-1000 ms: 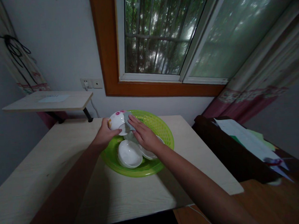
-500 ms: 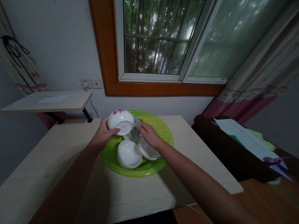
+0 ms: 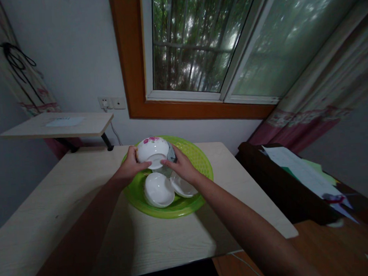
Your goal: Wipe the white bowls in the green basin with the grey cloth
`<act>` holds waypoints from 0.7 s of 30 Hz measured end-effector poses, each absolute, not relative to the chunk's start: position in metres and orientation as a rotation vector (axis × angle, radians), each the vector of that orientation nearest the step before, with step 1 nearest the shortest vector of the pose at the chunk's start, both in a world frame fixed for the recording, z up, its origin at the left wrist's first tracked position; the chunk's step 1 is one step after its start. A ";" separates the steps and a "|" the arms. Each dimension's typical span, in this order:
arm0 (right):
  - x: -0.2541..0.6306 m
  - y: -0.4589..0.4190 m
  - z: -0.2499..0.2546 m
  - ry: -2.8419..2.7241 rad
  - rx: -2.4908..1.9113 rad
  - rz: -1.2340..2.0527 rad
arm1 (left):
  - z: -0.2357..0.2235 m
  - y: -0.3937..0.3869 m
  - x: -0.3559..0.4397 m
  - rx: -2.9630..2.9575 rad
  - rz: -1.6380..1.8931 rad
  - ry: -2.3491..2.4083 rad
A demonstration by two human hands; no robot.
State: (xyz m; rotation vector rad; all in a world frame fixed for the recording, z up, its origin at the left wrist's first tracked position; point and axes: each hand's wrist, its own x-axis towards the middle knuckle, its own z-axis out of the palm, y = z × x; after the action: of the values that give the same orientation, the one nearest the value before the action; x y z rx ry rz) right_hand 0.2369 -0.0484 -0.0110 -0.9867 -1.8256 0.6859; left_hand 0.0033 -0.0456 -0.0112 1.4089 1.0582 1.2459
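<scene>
A white bowl with pink flowers [image 3: 153, 149] is held tilted above a green plastic basin [image 3: 201, 166], its underside and foot ring towards me. My left hand [image 3: 132, 167] grips its left side, thumb by the foot ring. On the right side, my right hand [image 3: 182, 166] is closed around a grey cloth [image 3: 171, 154] pressed to the bowl, its thumb on the base; the fingers behind are hidden. Below in the basin lie another white bowl [image 3: 159, 190] and a white dish [image 3: 182, 186], the latter partly covered by my right wrist.
The basin stands on a light wooden table [image 3: 166, 238]. A small raised shelf [image 3: 91, 126] with a paper sheet is at the back left. To the right, papers [image 3: 295, 168] lie on dark furniture [image 3: 276, 190]. A window [image 3: 193, 49] is beyond the table.
The flowered bowl has shifted slightly right and turned, showing more of its flowered side. My right hand has closed in on it, bringing the cloth against its side and the thumb onto its base.
</scene>
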 end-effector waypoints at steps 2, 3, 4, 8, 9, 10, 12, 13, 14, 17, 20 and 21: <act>0.238 -0.048 -0.011 -1.812 -0.987 0.652 | -0.012 -0.045 0.005 1.443 1.265 1.061; 0.238 -0.048 -0.011 -1.812 -0.990 0.631 | -0.012 -0.045 0.006 1.463 1.268 1.063; 0.239 -0.048 -0.011 -1.819 -0.996 0.609 | -0.011 -0.045 0.007 1.484 1.264 1.067; 0.242 -0.049 -0.011 -1.909 -0.999 0.531 | -0.010 -0.045 0.009 1.568 1.216 1.110; 0.242 -0.049 -0.011 -1.930 -0.991 0.512 | -0.010 -0.045 0.009 1.597 1.213 1.123; 0.243 -0.049 -0.012 -1.948 -0.979 0.491 | -0.011 -0.044 0.009 1.630 1.213 1.138; 0.243 -0.049 -0.012 -1.977 -0.956 0.447 | -0.013 -0.043 0.007 1.696 1.207 1.175; 0.243 -0.049 -0.012 -1.990 -0.947 0.425 | -0.014 -0.043 0.007 1.725 1.200 1.197; 0.243 -0.049 -0.012 -2.005 -0.939 0.405 | -0.015 -0.043 0.006 1.748 1.193 1.225; 0.242 -0.051 -0.011 -2.049 -0.920 0.353 | -0.015 -0.044 0.006 1.774 1.185 1.313; 0.239 -0.056 -0.006 -2.093 -0.902 0.294 | -0.011 -0.047 0.008 1.778 1.201 1.340; 0.238 -0.058 -0.004 -2.113 -0.893 0.268 | -0.009 -0.049 0.008 1.782 1.202 1.343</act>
State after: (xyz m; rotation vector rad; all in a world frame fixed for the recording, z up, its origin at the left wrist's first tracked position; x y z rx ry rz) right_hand 0.2379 -0.0580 -0.0036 -0.8930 -2.1129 0.2684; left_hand 0.0084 -0.0488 -0.0092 1.7817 1.3431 1.2024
